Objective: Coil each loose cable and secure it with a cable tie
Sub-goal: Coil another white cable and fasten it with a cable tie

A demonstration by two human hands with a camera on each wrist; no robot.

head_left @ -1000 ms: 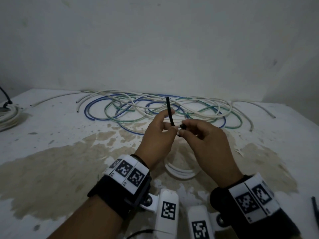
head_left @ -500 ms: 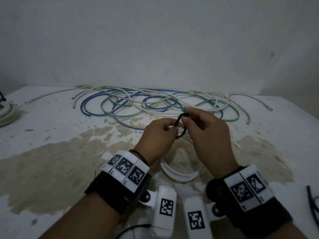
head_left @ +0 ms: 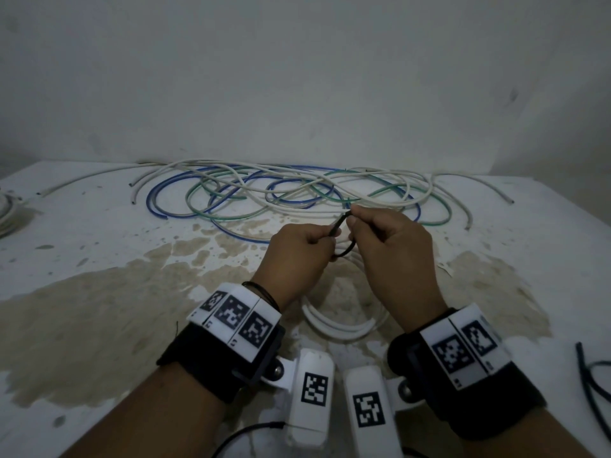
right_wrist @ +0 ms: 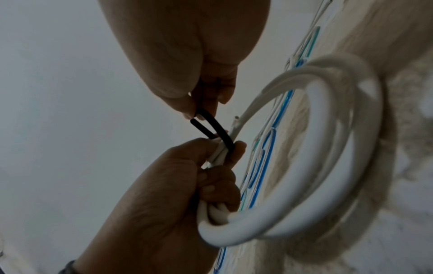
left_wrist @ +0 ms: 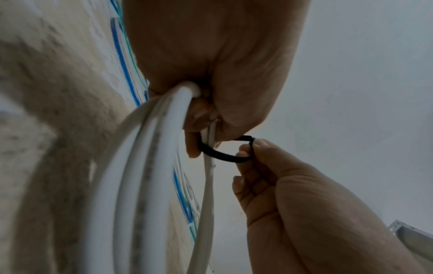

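A white cable coil (head_left: 340,328) hangs from my left hand (head_left: 317,239), just above the stained table. In the left wrist view the left fingers curl round the coil's strands (left_wrist: 150,166). A black cable tie (head_left: 340,226) loops round the strands beside those fingers. My right hand (head_left: 360,226) pinches the tie's two ends together between thumb and forefinger. The right wrist view shows the tie (right_wrist: 218,128) bent into a narrow loop over the coil (right_wrist: 323,148). Whether the tie's tail is in its head is hidden by the fingertips.
Loose white, blue and green cables (head_left: 264,190) lie tangled at the back of the table, near the wall. Another white coil (head_left: 6,213) sits at the far left edge. Dark thin strands (head_left: 591,385) lie at the near right edge.
A second ago the tie stood straight up from my left fingers. The right hand has since bent it over into a loop round the coil and now pinches the ends.
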